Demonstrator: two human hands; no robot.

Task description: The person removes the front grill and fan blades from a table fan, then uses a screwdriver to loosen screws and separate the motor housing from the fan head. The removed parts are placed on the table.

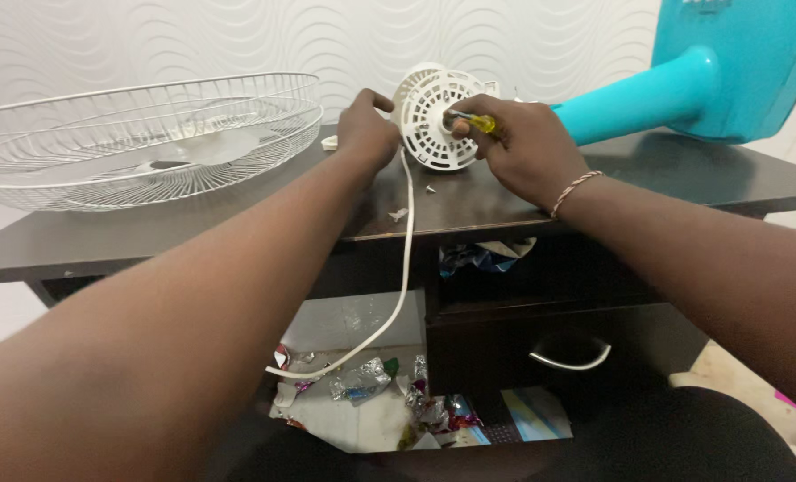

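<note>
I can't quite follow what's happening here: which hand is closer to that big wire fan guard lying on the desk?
The left hand. It grips the white motor housing just right of the wire fan guard. The right hand is farther right, holding a yellow-handled screwdriver against the housing.

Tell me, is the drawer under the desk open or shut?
Shut: the drawer front sits flush with the dark desk frame, its curved metal handle facing out and no gap showing.

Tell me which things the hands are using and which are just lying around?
In use:
left hand steadying the round white plastic motor cover
right hand holding the yellow-handled screwdriver against it
turquoise plastic fan stand
white power cord

Lying about:
white wire fan guard
small loose screw on the dark wooden desk
crumpled shiny wrappers
</note>
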